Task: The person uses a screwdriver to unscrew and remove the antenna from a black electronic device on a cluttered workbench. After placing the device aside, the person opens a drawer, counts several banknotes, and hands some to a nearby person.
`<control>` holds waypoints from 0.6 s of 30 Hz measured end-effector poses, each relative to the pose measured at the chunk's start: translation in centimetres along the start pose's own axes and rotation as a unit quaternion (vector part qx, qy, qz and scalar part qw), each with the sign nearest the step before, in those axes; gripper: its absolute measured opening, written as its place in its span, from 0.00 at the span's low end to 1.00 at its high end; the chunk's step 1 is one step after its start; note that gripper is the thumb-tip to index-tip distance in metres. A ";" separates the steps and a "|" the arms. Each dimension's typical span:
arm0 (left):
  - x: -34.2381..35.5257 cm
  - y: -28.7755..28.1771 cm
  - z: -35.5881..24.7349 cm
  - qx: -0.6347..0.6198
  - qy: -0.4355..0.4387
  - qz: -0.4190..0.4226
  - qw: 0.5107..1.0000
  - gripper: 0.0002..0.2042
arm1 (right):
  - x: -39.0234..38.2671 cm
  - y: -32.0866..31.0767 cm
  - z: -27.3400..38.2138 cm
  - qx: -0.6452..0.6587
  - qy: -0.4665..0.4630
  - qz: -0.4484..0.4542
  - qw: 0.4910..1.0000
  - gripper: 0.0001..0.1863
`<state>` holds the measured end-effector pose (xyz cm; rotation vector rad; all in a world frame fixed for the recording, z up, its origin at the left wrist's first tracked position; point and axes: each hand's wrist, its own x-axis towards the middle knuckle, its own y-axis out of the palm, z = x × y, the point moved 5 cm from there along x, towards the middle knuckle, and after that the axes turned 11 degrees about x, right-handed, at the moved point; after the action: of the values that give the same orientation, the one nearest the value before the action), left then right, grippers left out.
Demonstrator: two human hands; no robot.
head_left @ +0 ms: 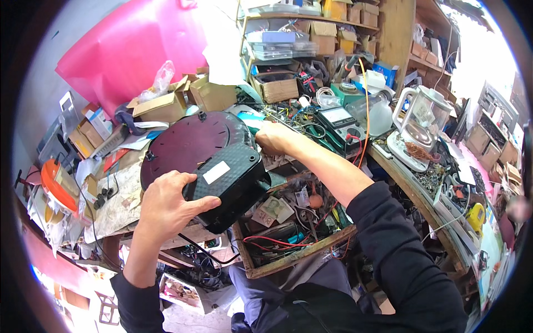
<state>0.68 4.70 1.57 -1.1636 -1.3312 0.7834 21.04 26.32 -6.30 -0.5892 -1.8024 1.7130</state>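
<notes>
Workbench, scuffed pale top (125, 211): crowded; I see the load near its front edge. Below and right, an open, rough wooden drawer (300, 254) full of wires and parts. Anything let go at the rim could fall in and be hard to find.

Main item: a round, maroon-faced appliance with a black rim (186, 136), on the bench in front of the wearer, carrying a black, box-shaped, textured plastic housing (239, 164). The housing reaches over the drawer's back left corner. Risk, in my judgement: uneven weight; pressure on that overhang could tip the whole unit.

Hands apart. Left hand (172, 202): thumb and fingers spread against the housing's near left side; whether any fingers clamp underneath, I cannot tell. A slip there loses the steadying contact. Right hand (272, 139): fingers curled at the far right rim, beside a small teal piece (252, 130); I cannot tell whether it grips that piece. A sideways push could swing the unit.

Thin black cord (208, 253), hanging below the housing: could snag on the drawer corner.
</notes>
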 end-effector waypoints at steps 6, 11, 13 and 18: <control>-0.2 0.1 0.0 0.006 0.023 -0.021 0.999 0.34 | 0.5 0.6 -0.5 0.022 0.026 -0.029 0.999 0.17; 0.6 0.1 -0.3 0.031 0.070 -0.040 0.996 0.35 | 1.3 1.8 -3.4 0.047 -0.053 -0.109 0.992 0.12; 1.1 -0.2 -0.4 0.039 0.062 -0.003 0.997 0.36 | 1.9 2.3 -3.4 0.050 -0.087 -0.164 0.981 0.12; 0.9 -0.3 0.3 0.064 0.036 0.031 0.997 0.38 | 1.2 1.5 -0.6 -0.020 0.011 -0.057 0.998 0.08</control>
<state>0.41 5.54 2.13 -1.1247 -1.1728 0.8524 20.41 27.71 -7.68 -0.5095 -1.8232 1.5933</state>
